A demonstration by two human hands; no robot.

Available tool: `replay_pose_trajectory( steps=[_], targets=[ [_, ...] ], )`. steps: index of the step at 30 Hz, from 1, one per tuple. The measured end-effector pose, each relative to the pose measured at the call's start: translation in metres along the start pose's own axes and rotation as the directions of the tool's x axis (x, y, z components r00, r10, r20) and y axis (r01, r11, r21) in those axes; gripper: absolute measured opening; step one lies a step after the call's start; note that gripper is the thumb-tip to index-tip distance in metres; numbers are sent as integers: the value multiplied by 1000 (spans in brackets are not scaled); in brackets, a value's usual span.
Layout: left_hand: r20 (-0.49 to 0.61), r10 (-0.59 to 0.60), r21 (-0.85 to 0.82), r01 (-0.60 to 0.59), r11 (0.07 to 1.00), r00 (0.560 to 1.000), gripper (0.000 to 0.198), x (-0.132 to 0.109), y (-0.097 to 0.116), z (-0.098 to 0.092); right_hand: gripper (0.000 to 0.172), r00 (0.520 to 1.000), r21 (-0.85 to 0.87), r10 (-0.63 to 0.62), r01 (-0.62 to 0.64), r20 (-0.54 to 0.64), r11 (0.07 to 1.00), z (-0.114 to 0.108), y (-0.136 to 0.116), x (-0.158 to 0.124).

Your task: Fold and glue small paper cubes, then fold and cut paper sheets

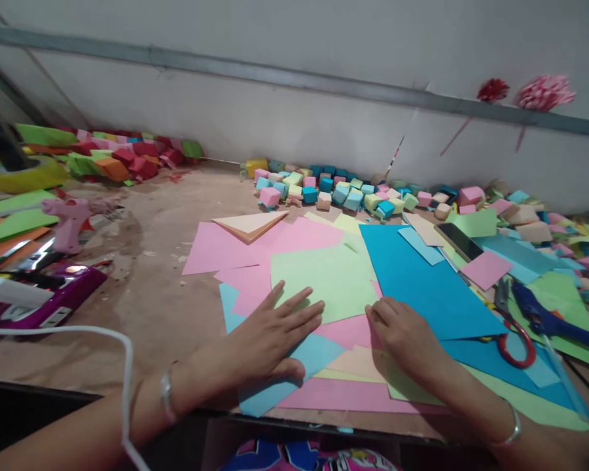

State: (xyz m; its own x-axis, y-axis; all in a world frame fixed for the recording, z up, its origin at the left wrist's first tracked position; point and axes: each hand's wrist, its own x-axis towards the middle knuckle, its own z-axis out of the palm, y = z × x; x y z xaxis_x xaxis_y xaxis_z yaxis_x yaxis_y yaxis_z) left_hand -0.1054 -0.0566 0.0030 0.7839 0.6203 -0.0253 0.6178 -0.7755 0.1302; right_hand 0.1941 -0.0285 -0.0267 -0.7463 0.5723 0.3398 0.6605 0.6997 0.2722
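My left hand [275,330] lies flat with fingers stretched out on the near edge of a light green paper square [324,278], which tops a pile of pink, blue and peach sheets. My right hand [405,333] rests beside it with fingers curled, its fingertips touching the green square's right corner over a pink sheet [348,330]. A large blue sheet [422,275] lies just to the right. A folded peach paper [249,224] sits at the far side of the pile.
Small coloured paper cubes [343,190] are heaped along the wall. Scissors with red handles [515,333], a blue glue gun [550,320] and a phone [459,241] lie right. A pink glue gun [71,219], a purple tool [53,301] and a white cable [122,366] are left.
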Motion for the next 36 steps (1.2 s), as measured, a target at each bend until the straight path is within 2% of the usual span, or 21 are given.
replay_pose_trajectory(
  steps=[3,7,11,14,16,19,23,25,27,31,34,36],
  targets=[
    [29,-82,63,80,995,996,72,-28,-2,0,16,1000,-29,4,-4,8,1000,-2,-2,1],
    [-39,-90,144,95,985,995,67,-57,-7,11,17,999,-79,23,-20,40,997,-5,-5,2],
    [-109,-67,172,85,981,992,63,-62,-8,16,20,999,-97,-4,7,38,995,-5,-6,1],
    [-179,-17,97,35,995,984,42,-56,-9,8,19,999,-107,-11,16,46,994,-4,-5,0],
    [-221,-61,17,66,998,973,33,-47,-11,1,17,998,-105,-11,17,59,994,-5,-4,0],
    [-209,-121,-54,112,992,970,39,-18,-16,-6,15,997,-93,-21,28,76,995,-5,-4,3],
    [-189,57,-51,-67,996,980,42,48,-28,-1,15,995,-115,-34,45,92,992,-7,-6,6],
    [-137,92,-37,-98,994,986,53,78,-36,5,14,994,-137,-31,46,109,990,-9,-7,7],
    [-90,97,-39,-101,994,991,57,99,-43,10,13,990,-160,-12,35,139,987,-11,-8,8],
    [-76,52,-45,-56,997,996,57,106,-46,18,14,988,-200,20,11,154,980,-16,-9,15],
    [-118,-96,-65,89,994,988,52,99,-37,22,16,992,-203,-41,65,121,977,-16,-14,27],
    [-139,-209,-131,192,973,968,50,98,-31,23,17,988,-198,-113,133,108,971,-15,-20,36]
  ],
)
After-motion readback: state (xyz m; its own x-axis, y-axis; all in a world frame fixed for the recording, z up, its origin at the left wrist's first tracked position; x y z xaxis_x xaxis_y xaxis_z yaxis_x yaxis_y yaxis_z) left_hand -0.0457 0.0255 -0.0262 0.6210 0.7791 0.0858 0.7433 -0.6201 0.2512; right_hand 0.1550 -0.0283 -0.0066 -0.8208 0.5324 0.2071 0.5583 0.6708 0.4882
